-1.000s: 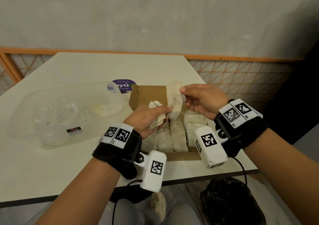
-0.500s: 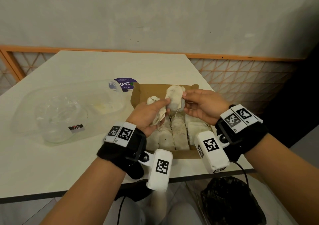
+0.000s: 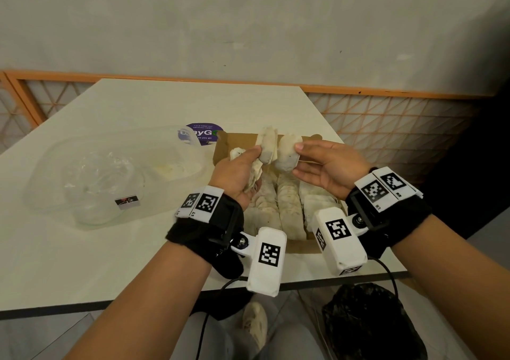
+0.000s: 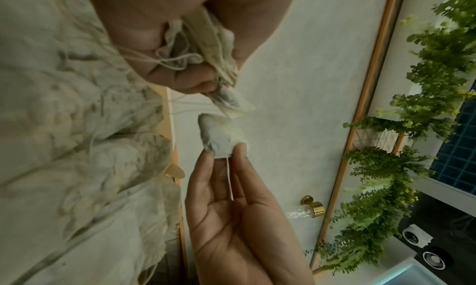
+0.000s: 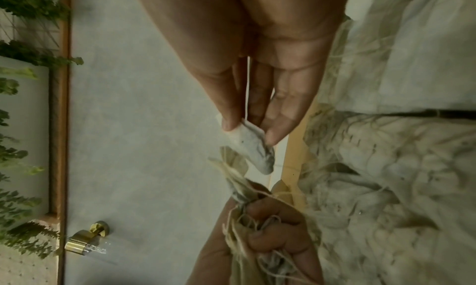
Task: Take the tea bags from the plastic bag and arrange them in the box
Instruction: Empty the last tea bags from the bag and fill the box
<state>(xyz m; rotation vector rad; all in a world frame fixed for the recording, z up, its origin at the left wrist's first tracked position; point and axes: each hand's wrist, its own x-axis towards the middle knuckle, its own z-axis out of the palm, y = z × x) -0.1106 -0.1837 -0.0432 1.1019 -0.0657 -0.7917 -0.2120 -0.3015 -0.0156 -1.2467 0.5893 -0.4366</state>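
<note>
Above the open cardboard box (image 3: 220,149), my left hand (image 3: 237,169) grips a bunch of pale tea bags (image 3: 266,147) with tangled strings (image 4: 177,59). Beside it, my right hand (image 3: 325,163) pinches a single tea bag (image 3: 288,152) between thumb and fingertips (image 5: 229,124); its string (image 4: 229,179) runs down along the palm. That single bag (image 5: 253,149) hangs just apart from the bunch (image 5: 237,179). Rows of tea bags (image 3: 289,207) lie packed in the box under both hands. The clear plastic bag (image 3: 105,174) lies crumpled on the table to the left.
The white table (image 3: 82,263) ends in a front edge just under my wrists. A purple round sticker (image 3: 202,133) sits behind the box. A black bag (image 3: 372,321) lies on the floor below the table. An orange lattice rail (image 3: 386,116) runs along the wall.
Both hands have risen a little over the box. The right hand has pulled one tea bag away to the right, out of the bunch that the left hand holds.
</note>
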